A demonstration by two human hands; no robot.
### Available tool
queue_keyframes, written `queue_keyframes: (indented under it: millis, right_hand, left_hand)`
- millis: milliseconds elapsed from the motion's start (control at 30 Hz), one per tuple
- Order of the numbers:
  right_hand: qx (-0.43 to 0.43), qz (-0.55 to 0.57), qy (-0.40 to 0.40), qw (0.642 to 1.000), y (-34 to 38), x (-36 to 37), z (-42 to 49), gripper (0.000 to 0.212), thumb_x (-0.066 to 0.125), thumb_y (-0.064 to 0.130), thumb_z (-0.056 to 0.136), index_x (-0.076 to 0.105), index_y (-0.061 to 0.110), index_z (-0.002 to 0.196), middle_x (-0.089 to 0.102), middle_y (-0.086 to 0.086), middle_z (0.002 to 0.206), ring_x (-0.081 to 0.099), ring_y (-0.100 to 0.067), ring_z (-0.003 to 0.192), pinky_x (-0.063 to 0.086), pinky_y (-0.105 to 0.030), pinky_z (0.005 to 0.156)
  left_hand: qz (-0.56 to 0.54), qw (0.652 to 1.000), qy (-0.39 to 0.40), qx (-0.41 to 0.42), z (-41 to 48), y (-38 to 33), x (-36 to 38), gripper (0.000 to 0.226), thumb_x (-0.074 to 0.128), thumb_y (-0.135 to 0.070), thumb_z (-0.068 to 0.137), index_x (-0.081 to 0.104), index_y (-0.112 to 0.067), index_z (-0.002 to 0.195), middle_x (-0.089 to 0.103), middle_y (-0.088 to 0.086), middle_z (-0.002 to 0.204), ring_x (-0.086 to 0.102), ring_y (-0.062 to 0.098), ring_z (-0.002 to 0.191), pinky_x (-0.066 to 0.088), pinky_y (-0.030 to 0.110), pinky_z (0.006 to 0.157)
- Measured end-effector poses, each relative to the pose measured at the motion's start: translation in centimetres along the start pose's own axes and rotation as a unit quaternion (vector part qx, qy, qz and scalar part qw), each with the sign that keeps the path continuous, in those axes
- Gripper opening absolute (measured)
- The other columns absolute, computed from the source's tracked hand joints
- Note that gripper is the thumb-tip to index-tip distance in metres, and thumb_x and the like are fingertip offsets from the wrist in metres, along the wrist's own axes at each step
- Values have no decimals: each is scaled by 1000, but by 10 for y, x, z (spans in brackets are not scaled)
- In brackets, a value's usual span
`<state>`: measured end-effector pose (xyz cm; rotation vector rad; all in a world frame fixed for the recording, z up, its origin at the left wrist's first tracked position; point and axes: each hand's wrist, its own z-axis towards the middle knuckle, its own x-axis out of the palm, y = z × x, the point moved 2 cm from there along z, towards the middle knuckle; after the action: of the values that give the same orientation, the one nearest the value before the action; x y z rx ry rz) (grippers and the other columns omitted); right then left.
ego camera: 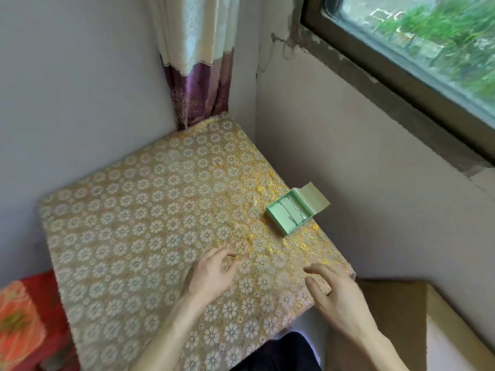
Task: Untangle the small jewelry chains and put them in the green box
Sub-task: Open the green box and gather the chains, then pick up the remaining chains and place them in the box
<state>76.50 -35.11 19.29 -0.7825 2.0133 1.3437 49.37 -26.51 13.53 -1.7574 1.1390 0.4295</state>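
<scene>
Both sets of fingers are loose and spread, not gripping anything as far as I can see. The left hand hovers over the middle-front of the table, its fingers a bit blurry and lightly bent. The right hand is near the front right corner with its fingers reaching out over the cloth.

Further back, close to the table's right edge, the green box sits open with its lid flap folded back toward the wall. The small chains show up as thin dark lines on the pale lining inside it, well apart from both hands.

The table is covered in gold floral cloth. A cream and purple curtain hangs in the far corner, and there's a window on the right.
</scene>
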Motion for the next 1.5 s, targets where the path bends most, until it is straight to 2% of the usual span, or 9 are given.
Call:
queue_keyframes:
  millis: [133, 367, 433, 500, 700, 900, 1267, 1400, 1500]
  right_hand:
    - [-15, 4, -25, 1000, 16, -8, -58, 16, 70, 32, 90, 71, 44, 101, 56, 41, 108, 54, 5, 106, 34, 0, 85]
    - [-37, 77, -45, 995, 25, 5, -132, 26, 74, 24, 87, 72, 47, 97, 64, 35, 108, 53, 15, 110, 40, -11, 90]
    - [-44, 83, -29, 995, 21, 15, -148, 27, 72, 24, 87, 71, 49, 98, 64, 35, 109, 57, 8, 109, 46, -23, 92]
    - [-59, 70, 6, 996, 20, 25, -162, 30, 70, 26, 89, 66, 54, 98, 62, 37, 111, 60, 3, 108, 48, -27, 93]
    - [-137, 11, 86, 987, 23, 62, -202, 21, 67, 27, 93, 67, 44, 106, 61, 33, 111, 59, -1, 110, 42, -19, 90]
    - [-161, -5, 139, 977, 39, 111, -249, 19, 61, 36, 95, 68, 40, 113, 59, 30, 118, 54, -1, 116, 40, -19, 91]
    - [-277, -70, 237, 929, 145, 202, -324, 20, 61, 39, 97, 67, 41, 116, 60, 30, 121, 56, 3, 109, 42, -13, 84]
    - [-290, -100, 235, 923, 192, 246, -335, 20, 62, 37, 97, 68, 39, 115, 58, 31, 119, 55, 7, 105, 38, -3, 80]
    - [-279, -103, 227, 927, 227, 286, -347, 19, 62, 38, 97, 68, 39, 115, 60, 30, 119, 58, 4, 106, 40, -8, 83]
  left_hand:
    - [-38, 999, -9, -29, -78, 29, 1, 36, 55, -47, 98, 57, -35, 132, 51, -11, 144, 47, -10, 76, 37, 8, 72]
    - [-98, 992, -37, -72, -192, 51, 17, 31, 56, -44, 98, 57, -39, 129, 49, -20, 143, 58, 5, 94, 48, 6, 75]
    - [-106, 990, -45, -84, -221, 54, 30, 27, 55, -45, 99, 58, -41, 126, 51, -24, 135, 56, -1, 110, 45, 12, 92]
    - [-120, 986, -55, -102, -249, 56, 44, 23, 54, -45, 100, 59, -42, 122, 52, -29, 128, 54, -8, 108, 38, 4, 80]
    - [-166, 968, -94, -165, -325, 81, 87, 19, 58, -40, 99, 65, -38, 117, 59, -32, 108, 58, -9, 101, 40, 3, 73]
    - [-167, 953, -112, -227, -397, 124, 111, 20, 56, -45, 98, 63, -42, 116, 56, -30, 118, 58, 1, 110, 48, 26, 90]
    - [-304, 875, -191, -326, -520, 229, 137, 11, 62, -40, 94, 68, -42, 103, 69, -26, 109, 65, -5, 96, 53, 22, 86]
    - [-327, 870, -175, -326, -540, 283, 123, 10, 61, -37, 95, 67, -44, 99, 68, -26, 109, 64, -9, 94, 46, 10, 78]
    - [-308, 882, -163, -316, -548, 334, 94, 12, 61, -41, 95, 67, -45, 105, 64, -30, 112, 63, -9, 96, 48, 15, 81]
